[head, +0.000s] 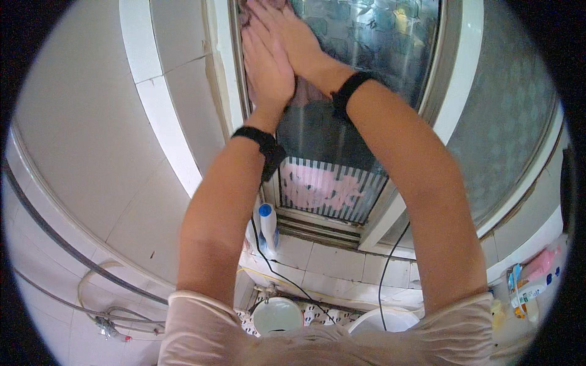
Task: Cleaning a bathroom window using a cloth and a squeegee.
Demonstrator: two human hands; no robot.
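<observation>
My left hand [270,68] lies flat against the left part of a patterned window pane [380,32], close to the frame. Just above and beside it, my right hand [293,39] rests with its fingers stretched up-left, touching the left hand. Mauve patches show around the fingertips and beneath the wrists; whether these are a cloth or reflections in the glass, I cannot tell. Each wrist wears a black band, the left wristband [263,144] and the right wristband [350,94]. Low on the glass is a striped panel [329,187] with a pink area.
White bottles, one with a blue cap [265,210], stand on the tiled sill [334,256]. Below are a round basin [278,315], a white tub [389,318] and a tap [266,293]. Hoses [132,313] hang at left; toiletries [526,293] sit at right. Black cables [293,283] dangle.
</observation>
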